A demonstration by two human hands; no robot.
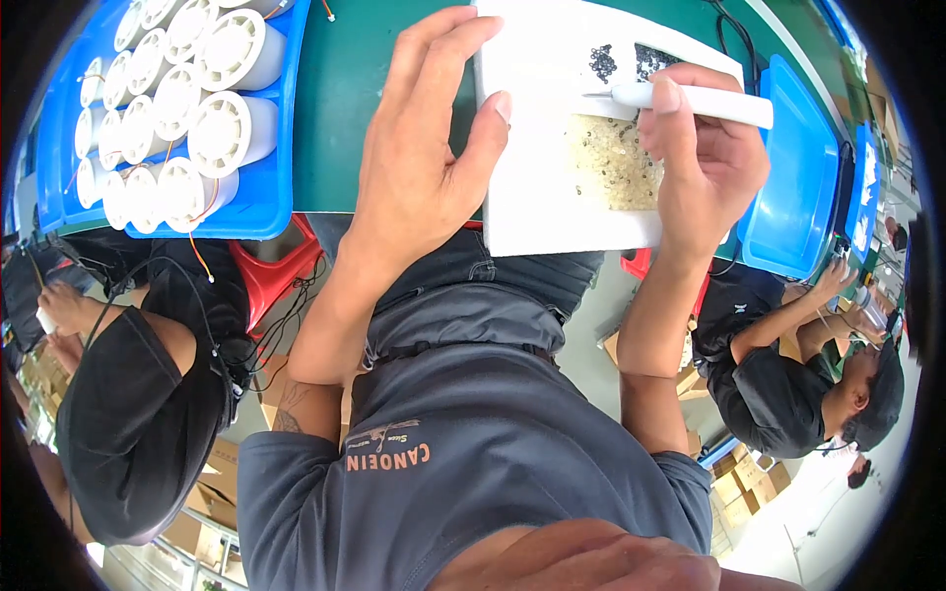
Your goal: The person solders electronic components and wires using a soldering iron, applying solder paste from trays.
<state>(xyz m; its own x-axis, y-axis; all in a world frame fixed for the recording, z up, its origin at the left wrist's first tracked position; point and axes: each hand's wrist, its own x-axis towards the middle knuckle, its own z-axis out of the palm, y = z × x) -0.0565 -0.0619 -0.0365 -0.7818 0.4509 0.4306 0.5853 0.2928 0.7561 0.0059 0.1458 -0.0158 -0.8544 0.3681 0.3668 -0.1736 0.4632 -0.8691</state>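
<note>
My right hand point(705, 163) grips a white pen-shaped tool point(724, 104) with a thin metal tip. Its tip points left, over a white foam board point(532, 187). Under and in front of the tool, a yellowish patch of tiny parts point(616, 163) is spread on the board. A small pile of tiny black parts point(603, 63) lies beyond the tip, beside a dark patch of similar parts point(654, 61). My left hand point(424, 138) is at the board's left edge, fingers apart and holding nothing; whether it touches the board I cannot tell.
On the left, a blue tray point(271, 222) holds several white cylindrical parts point(232, 133) with thin wires. Another blue tray point(793, 177) stands to the right on the green table point(335, 118). People in black sit on both sides; black cables point(724, 30) lie behind the board.
</note>
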